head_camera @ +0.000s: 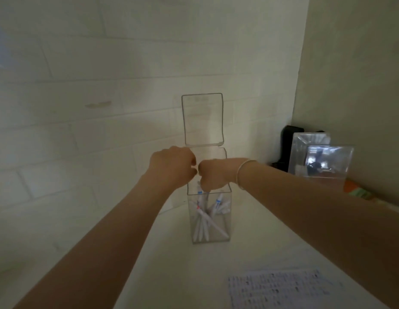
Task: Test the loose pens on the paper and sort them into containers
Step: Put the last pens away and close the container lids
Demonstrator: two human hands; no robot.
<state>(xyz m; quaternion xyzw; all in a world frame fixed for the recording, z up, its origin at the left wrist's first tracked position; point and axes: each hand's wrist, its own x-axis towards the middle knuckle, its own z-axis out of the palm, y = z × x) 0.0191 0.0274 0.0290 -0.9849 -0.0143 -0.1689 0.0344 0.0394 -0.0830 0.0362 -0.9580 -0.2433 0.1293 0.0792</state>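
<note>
A tall clear plastic container [213,238] stands on the white table against the brick wall, its hinged lid [203,119] flipped up. Several white pens [203,221] with blue or red marks stand loosely inside. My left hand [171,166] curls round the container's upper left rim. My right hand [214,175] is bent down over the opening, fingers closed on the top of a white pen [199,191] with a blue band. The fingertips are hidden behind the hand. A printed sheet of paper [279,288] lies at the near right.
Two more clear containers [328,161] stand in the right corner in front of a black object [287,148]. An orange and green item [354,190] lies beside them along the right wall. The brick wall is close behind the pen container.
</note>
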